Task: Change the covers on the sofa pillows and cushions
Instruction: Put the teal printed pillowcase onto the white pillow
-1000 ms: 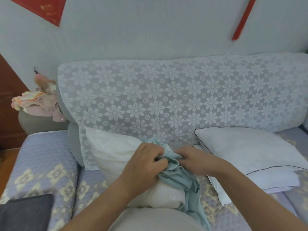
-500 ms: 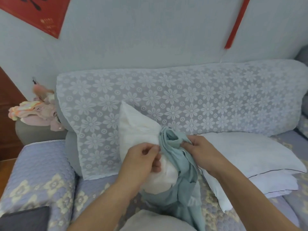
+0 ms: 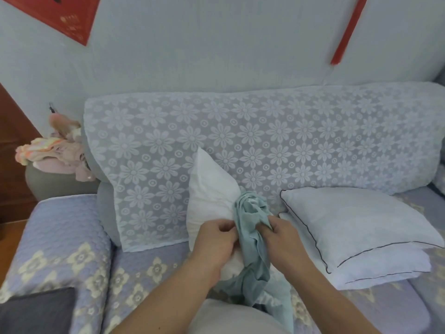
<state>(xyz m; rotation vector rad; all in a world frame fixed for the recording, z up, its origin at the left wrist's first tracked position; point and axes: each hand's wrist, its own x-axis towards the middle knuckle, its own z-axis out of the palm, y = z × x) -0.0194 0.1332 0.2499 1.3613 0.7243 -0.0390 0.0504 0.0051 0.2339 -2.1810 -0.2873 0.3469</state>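
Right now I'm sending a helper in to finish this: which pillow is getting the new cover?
Look at the sofa's lace-draped backrest. In front of it, left of centre, a bare white pillow stands on end, both hands gripping a teal cover bunched against it. Unlike the piped pillows stacked flat at right, it has no dark edging.

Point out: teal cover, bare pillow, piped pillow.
teal cover (image 3: 252, 239), head view, bunched middle between the hands
bare pillow (image 3: 212, 189), head view, upper white face
piped pillow (image 3: 356, 225), head view, top face
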